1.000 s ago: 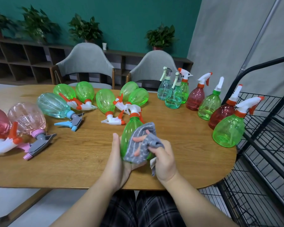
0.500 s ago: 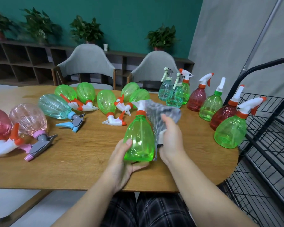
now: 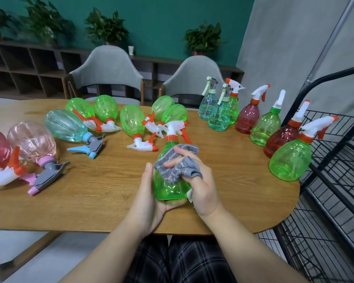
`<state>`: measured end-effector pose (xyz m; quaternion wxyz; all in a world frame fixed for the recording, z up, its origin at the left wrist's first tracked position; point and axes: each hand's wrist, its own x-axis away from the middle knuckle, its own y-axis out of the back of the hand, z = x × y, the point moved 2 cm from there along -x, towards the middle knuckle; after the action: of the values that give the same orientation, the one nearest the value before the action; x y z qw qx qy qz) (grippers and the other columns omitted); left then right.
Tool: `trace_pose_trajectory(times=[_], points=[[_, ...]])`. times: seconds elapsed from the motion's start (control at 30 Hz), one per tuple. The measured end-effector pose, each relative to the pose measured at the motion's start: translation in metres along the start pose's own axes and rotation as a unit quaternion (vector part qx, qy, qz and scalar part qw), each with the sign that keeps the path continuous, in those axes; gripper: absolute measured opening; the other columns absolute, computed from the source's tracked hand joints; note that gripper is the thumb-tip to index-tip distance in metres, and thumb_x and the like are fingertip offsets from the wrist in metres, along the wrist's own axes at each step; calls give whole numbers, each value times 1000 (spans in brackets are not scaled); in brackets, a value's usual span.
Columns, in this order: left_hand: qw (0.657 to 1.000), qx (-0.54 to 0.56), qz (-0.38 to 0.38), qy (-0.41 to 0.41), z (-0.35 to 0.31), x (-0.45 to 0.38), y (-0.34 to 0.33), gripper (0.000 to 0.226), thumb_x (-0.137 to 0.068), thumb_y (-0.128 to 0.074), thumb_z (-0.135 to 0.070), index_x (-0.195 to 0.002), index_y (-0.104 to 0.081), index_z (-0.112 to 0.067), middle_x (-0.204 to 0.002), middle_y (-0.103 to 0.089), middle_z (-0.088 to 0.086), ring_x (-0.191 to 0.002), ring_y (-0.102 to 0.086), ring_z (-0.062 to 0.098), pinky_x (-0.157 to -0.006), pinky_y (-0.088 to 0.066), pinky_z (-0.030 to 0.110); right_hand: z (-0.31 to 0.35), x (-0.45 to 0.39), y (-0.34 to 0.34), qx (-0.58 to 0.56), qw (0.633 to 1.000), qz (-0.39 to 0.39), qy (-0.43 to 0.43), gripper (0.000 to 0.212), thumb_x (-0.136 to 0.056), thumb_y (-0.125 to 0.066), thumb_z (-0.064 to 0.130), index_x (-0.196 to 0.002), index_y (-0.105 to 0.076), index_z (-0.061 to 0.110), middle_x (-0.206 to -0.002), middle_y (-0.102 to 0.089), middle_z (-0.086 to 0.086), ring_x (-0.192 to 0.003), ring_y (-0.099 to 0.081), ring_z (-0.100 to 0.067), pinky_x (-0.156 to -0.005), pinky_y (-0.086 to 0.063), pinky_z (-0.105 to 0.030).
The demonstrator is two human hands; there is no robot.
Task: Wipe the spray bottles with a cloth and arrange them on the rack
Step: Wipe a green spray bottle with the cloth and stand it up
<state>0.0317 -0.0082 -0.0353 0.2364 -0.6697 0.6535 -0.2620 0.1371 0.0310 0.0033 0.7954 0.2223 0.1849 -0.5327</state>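
Note:
My left hand [image 3: 149, 199] cups the base of an upright green spray bottle [image 3: 170, 186] with a white and orange trigger head. My right hand [image 3: 200, 184] grips a grey cloth [image 3: 172, 166] and presses it against the bottle's front, just below the neck. Several green bottles [image 3: 131, 119] lie on their sides across the wooden table [image 3: 94, 193], with a teal one [image 3: 63, 125] and pink ones [image 3: 32, 139] at the left. Several bottles stand upright at the right, among them a green one [image 3: 288, 160] and a red one [image 3: 247, 117]. The black wire rack [image 3: 339, 180] stands at the table's right end.
Two grey chairs [image 3: 106, 66] stand behind the table. A dark shelf unit [image 3: 18, 68] with potted plants runs along the teal back wall. My legs in plaid trousers [image 3: 180, 260] are under the table's near edge.
My right hand with the cloth went from the bottle's lower front up behind its neck, then came back down onto its upper front. The bottle stays upright in my left hand.

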Motion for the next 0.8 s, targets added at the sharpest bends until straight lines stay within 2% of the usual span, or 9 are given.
trace_pose_trajectory(times=[0.13, 0.23, 0.33, 0.4, 0.47, 0.53, 0.57, 0.73, 0.8], points=[[1000, 0, 9, 5, 0, 0, 1, 69, -88, -27, -62, -135, -53, -19, -128, -65, 12, -119, -61, 30, -88, -56, 49, 1, 4, -1, 3, 999, -12, 49, 36, -68, -45, 25, -80, -73, 7, -101, -71, 2, -107, -62, -18, -110, -29, -31], [1000, -1, 4, 5, -1, -1, 2, 73, -86, -28, -65, -135, -53, -17, -128, -65, 13, -116, -63, 27, -86, -57, 47, 3, 8, -1, -9, 999, -14, 51, 35, -66, -46, 26, -79, -73, 8, -87, -73, -4, -97, -65, -19, -108, -31, -28], [999, 16, -37, 5, 1, -3, 5, 94, -73, -63, -73, -142, -44, -13, -135, -59, 18, -119, -60, 33, -81, -58, 50, 9, 16, 2, -72, 996, -20, 38, 31, -63, -49, 26, -72, -75, 11, -79, -72, 6, -90, -64, -5, -96, -40, -20], [998, 11, -64, -2, 2, -4, 5, 103, -61, -79, -64, -142, -41, -12, -135, -58, 20, -114, -63, 35, -76, -58, 52, 20, 16, 6, -157, 985, -65, -17, 28, -65, -48, 20, -55, -68, 5, -60, -67, 0, -68, -64, -12, -80, -48, -20], [997, 18, -69, 0, 3, -5, 5, 97, -62, -79, -57, -140, -43, -12, -130, -61, 20, -102, -68, 32, -72, -59, 51, 24, 7, 16, -307, 920, -191, -148, 33, -76, -40, 16, -48, -55, 7, -44, -53, -6, -47, -54, -18, -67, -47, -28], [997, 33, -62, 12, 3, -5, 6, 83, -71, -73, -52, -138, -45, -12, -126, -64, 19, -95, -70, 30, -65, -59, 45, 23, -2, 30, -422, 819, -318, -224, 34, -91, -35, 17, -61, -48, 10, -47, -51, -4, -40, -51, -16, -64, -46, -32], [998, 38, -55, 15, 2, -4, 6, 75, -76, -70, -49, -137, -46, -11, -125, -64, 20, -94, -70, 30, -64, -59, 45, 24, -6, 35, -435, 797, -349, -232, 32, -95, -37, 20, -68, -51, 10, -52, -56, -4, -43, -56, -16, -65, -48, -34], [999, 24, -20, 23, 3, -2, 3, 55, -83, -56, -44, -127, -59, -11, -122, -66, 20, -102, -68, 33, -71, -60, 45, 24, -19, 27, -307, 871, -311, -224, 22, -91, -54, 32, -86, -62, 12, -80, -71, -6, -82, -67, -24, -80, -53, -38], [1000, 12, -13, 18, 4, -2, 3, 54, -85, -58, -44, -128, -59, -11, -123, -67, 19, -105, -68, 32, -76, -60, 45, 24, -20, 17, -186, 926, -252, -210, 46, -73, -61, 48, -98, -65, 10, -104, -70, -12, -98, -65, -26, -93, -49, -44]])
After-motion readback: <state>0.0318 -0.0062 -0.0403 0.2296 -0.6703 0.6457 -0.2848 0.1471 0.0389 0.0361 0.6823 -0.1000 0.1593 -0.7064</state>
